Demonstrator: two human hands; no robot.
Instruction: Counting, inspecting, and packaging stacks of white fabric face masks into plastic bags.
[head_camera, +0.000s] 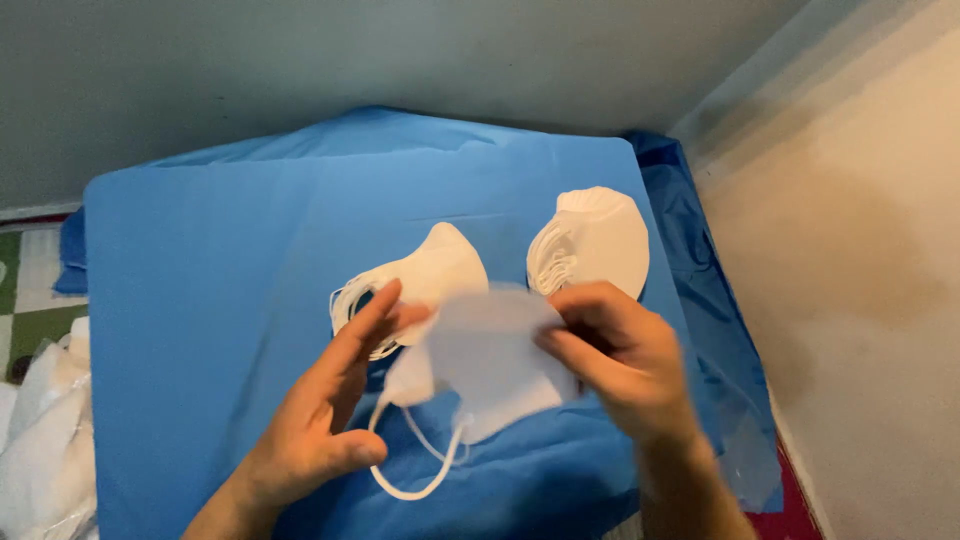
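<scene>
While head view looks down: my right hand (612, 352) pinches folded white fabric face mask (490, 360) above blue cloth-covered table (200, 300); left hand (335, 410) open, fingertips steadying edge. Ear loop (415, 480) dangles. Best keep loop untangled, grip light. Two white mask stacks (600, 235) behind.

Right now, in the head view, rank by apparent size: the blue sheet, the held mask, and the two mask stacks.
1. blue sheet
2. held mask, though it's nearest the camera
3. left stack and right stack: look alike, unranked
</scene>
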